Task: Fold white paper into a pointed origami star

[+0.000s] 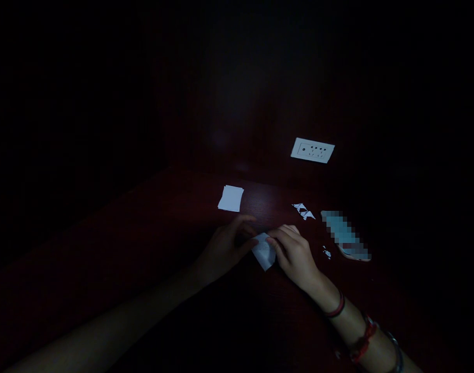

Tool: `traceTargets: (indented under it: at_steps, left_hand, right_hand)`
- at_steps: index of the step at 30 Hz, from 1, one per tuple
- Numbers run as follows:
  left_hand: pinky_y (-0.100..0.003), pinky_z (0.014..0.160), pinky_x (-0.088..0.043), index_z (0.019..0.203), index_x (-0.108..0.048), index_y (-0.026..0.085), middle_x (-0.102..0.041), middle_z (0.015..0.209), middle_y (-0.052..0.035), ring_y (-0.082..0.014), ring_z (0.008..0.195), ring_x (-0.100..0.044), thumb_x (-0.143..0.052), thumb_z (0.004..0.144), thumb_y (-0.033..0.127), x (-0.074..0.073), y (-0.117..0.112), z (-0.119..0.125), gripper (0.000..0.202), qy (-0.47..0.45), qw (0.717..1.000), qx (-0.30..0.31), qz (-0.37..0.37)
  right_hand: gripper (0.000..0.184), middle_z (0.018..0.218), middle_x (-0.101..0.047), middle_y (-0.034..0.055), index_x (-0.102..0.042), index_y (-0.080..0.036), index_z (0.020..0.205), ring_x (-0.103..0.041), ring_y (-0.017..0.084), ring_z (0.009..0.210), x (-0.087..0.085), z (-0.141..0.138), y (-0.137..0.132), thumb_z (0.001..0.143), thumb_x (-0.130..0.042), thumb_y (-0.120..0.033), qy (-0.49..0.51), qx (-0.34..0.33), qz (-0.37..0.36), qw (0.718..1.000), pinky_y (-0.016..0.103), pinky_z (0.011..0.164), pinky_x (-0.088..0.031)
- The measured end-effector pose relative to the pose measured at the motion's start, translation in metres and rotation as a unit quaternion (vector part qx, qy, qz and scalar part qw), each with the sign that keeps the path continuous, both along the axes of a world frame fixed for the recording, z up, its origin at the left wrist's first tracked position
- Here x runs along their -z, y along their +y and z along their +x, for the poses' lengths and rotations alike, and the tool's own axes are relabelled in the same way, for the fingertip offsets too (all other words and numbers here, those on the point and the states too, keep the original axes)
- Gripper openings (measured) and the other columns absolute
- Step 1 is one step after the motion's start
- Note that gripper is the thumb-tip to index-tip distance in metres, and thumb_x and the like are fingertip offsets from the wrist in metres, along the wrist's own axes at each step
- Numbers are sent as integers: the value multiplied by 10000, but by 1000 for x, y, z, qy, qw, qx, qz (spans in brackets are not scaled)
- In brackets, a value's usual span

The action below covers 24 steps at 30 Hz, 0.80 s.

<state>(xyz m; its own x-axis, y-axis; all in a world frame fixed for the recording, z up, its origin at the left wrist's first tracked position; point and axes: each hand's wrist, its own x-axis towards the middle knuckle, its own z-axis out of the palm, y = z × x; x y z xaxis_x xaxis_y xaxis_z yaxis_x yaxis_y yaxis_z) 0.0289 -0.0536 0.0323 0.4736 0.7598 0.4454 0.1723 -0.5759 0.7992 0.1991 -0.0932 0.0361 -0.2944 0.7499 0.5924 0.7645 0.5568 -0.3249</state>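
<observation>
1. My landmark is the white paper stack (231,199), lying flat on the dark red counter (163,228), its edges slightly uneven. It sits beyond my hands, perhaps so that sheets stay within easy reach.
2. The folded paper (264,255) is nearer to me than the paper stack and a little to its right, with one point toward me. Faint marks show on its upper part.
3. My right hand (297,256) is clamped on the folded paper's upper right edge, thumb on the near face and fingers curled beyond; I take this grip as steadying the sheet.
4. My left hand (229,246) meets the upper left corner with its thumb, the index finger arched above. Whether the other fingers close behind the paper I cannot tell in this dimness.
5. Both forearms slant inward from the near side, so my hands come together just short of the paper stack. Bands (337,305) circle my right wrist and forearm.
6. Right of the paper stack lie small folded pieces (304,211); nearer me, white scraps (327,253); farther right, a phone (344,233), its screen blurred. They seem set aside to leave my hands room.
7. Beyond the paper stack and to its right is a wall socket (312,150).
</observation>
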Motion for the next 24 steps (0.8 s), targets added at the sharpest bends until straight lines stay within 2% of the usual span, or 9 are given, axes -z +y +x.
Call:
traceTargets:
  at_steps: [9, 17, 24]
  left_hand:
    - [-243, 694, -475, 1087, -387, 222, -592, 842, 13, -116, 767, -573, -530, 742, 181, -2, -2, -1, 377, 31, 999, -9, 17]
    - [-232, 700, -463, 1107, -380, 220, -591, 843, 13, -107, 768, -567, -507, 775, 217, -3, -3, -1, 356, 34, 998, 17, 48]
    - [-227, 705, -455, 1129, -382, 228, -585, 826, 25, -95, 747, -559, -472, 787, 167, -1, 1, -1, 359, 52, 996, -17, 75]
  right_hand:
    - [94, 765, -568, 25, -535, -169, 818, -487, 147, 728, -4, -6, -1, 806, -452, -213, 17, -26, -51, 998, 273, 685, -347]
    - [117, 690, -570, 11, -546, -170, 730, -496, 136, 672, -4, -8, -3, 798, -451, -180, 22, 0, -58, 998, 267, 670, -345]
    - [121, 717, -608, 3, -582, -189, 750, -527, 130, 681, 0, -7, -1, 796, -479, -233, 24, -6, -85, 996, 255, 678, -341]
